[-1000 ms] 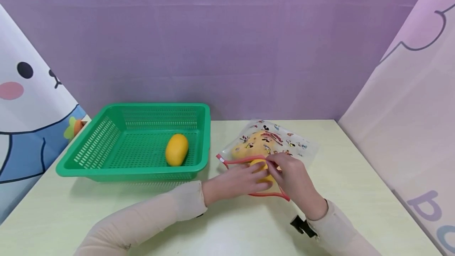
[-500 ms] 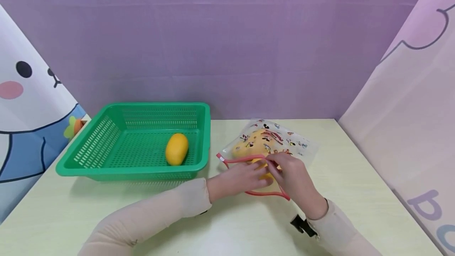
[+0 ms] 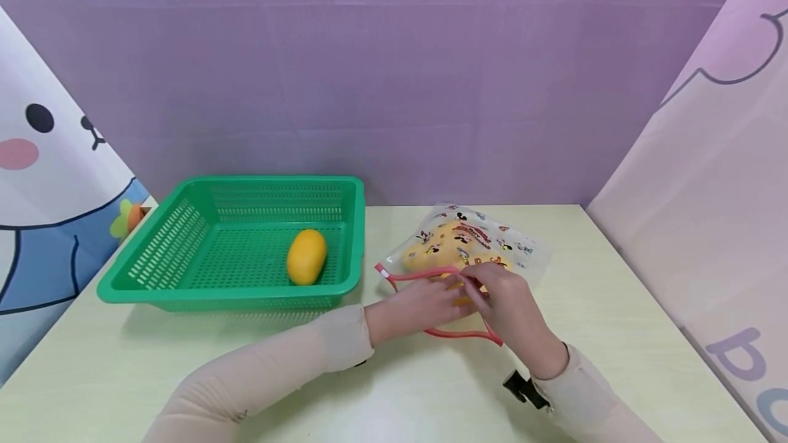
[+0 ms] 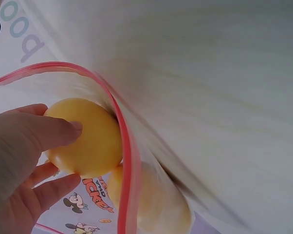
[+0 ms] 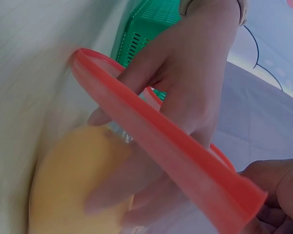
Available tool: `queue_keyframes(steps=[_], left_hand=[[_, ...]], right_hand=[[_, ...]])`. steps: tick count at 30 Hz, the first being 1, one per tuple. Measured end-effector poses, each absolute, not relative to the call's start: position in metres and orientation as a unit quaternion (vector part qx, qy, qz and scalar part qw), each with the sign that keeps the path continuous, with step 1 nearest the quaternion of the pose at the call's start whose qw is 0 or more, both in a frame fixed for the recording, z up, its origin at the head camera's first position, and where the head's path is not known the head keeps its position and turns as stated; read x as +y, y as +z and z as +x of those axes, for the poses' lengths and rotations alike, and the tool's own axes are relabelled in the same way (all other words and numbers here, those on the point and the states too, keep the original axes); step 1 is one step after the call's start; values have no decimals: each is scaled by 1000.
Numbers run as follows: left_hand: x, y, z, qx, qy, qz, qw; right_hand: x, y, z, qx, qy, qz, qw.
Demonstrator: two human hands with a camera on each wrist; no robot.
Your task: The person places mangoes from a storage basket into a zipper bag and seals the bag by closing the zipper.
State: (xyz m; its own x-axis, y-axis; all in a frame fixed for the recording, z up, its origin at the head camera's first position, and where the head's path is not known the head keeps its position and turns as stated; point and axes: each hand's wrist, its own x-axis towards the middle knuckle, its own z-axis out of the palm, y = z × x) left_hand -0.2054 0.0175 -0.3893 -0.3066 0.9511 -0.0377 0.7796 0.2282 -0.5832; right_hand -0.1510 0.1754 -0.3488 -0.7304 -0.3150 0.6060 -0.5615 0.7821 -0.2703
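My left hand point(image 3: 425, 303) reaches into the mouth of a clear, cartoon-printed zip bag point(image 3: 532, 255) lying on the table. In the left wrist view its thumb and fingers curl round a yellow mango point(image 4: 93, 146) between the bag's red zip edges. Through the plastic, other mangoes point(image 3: 434, 248) show further inside the bag. My right hand point(image 3: 511, 306) pinches the upper red zip edge point(image 5: 185, 151) near the middle, holding the mouth apart. The right wrist view shows the left fingers and the mango through the plastic, below that edge.
Left of the bag stands a green plastic basket point(image 3: 230, 297) with one mango point(image 3: 306, 257) at its right end. A purple cloth backdrop point(image 3: 394, 87) rises behind the table point(image 3: 394, 402), with printed panels on both sides.
The left hand has slid rightward, deeper into the bag mouth, with the mango in its grip. The right hand keeps its pinch in the same place.
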Motion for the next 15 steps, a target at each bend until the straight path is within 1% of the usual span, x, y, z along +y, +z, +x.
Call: queue_keyframes(steps=[4,11,15], left_hand=[[20,-390,-206,-773,253,-561,156],[23,-393,-207,-769,276,-552,170],[24,-393,-208,-772,262,-555,166]], right_hand=[[175,-349,-151,-904,223,242,273],[175,-349,-151,-905,225,240,271],[176,-349,-152,-903,224,242,273]])
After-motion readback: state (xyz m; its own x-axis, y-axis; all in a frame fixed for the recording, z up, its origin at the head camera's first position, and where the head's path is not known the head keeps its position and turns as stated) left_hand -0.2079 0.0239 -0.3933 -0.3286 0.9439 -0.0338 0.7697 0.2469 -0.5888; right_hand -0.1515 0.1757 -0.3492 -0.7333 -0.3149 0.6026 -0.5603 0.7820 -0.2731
